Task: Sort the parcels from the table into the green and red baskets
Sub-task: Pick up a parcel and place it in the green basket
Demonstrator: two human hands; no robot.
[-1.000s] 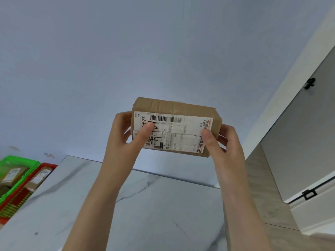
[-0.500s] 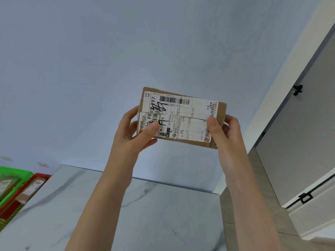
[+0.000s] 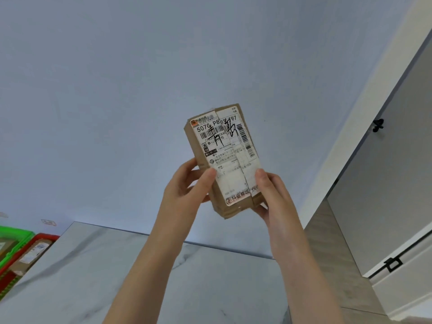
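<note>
– Green basket and red basket sit far left, beside the table. Which step?
– Label-reading, I judge. Left hand and right hand both grip the cardboard parcel by its lower end, upright above the table. Next: choose a basket, carry it left.

Bare forearms, left grip, right grip

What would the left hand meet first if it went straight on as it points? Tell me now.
The parcel, which the left hand grips at its lower left edge, thumb on the label. Beyond that, up and forward, only the pale wall shows, though how far off is unclear.
</note>
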